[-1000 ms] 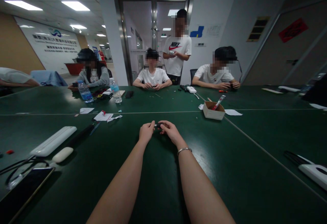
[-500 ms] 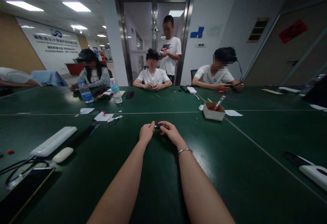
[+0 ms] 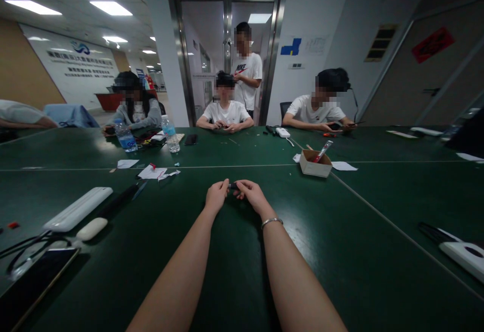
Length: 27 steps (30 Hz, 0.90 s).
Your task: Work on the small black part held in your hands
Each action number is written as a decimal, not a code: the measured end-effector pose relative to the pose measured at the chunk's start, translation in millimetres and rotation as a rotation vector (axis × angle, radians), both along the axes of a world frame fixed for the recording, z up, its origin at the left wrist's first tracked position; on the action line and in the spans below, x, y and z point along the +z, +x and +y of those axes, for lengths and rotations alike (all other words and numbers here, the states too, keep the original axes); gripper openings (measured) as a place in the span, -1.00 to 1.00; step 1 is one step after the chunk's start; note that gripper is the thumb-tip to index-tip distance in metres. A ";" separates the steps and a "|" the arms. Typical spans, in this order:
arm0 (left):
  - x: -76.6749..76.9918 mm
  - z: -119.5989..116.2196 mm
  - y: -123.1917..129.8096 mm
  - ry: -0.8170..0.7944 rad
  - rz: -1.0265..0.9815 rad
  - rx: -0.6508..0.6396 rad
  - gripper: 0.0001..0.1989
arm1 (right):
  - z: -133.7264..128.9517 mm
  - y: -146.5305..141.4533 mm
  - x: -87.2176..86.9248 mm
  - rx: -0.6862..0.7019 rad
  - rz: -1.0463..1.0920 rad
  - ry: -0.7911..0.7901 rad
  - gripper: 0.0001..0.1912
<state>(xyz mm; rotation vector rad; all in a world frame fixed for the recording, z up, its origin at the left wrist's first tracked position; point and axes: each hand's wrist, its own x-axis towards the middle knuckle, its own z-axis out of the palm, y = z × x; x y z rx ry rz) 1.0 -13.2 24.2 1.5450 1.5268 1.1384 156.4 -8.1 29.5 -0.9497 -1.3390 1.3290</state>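
Note:
Just above the green table (image 3: 242,251), my left hand (image 3: 217,195) and my right hand (image 3: 251,195) meet over a small dark stick-like object (image 3: 233,186). Its left end looks pale and metallic, and my left fingertips pinch there. On the dark end, my right thumb and fingers are closed. Most of the object is hidden by my fingers, so its exact kind is not clear. A silver bangle (image 3: 271,222) circles my right wrist.
To my left lie a white power bank (image 3: 78,210), a white oval case (image 3: 92,229) and a phone (image 3: 36,284). Ahead are paper scraps (image 3: 153,171), a water bottle (image 3: 171,134) and a small cardboard box (image 3: 316,169). Several people sit or stand beyond the table.
My right fingers have closed further round the dark end of the object, and my left hand is nearly unmoved. Behind the table, the standing person has shifted slightly left.

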 end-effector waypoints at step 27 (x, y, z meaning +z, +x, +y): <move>12.2 -11.5 2.2 0.257 -0.062 -0.159 -0.82 | -0.7 1.9 -0.5 -0.049 0.081 -0.058 -0.55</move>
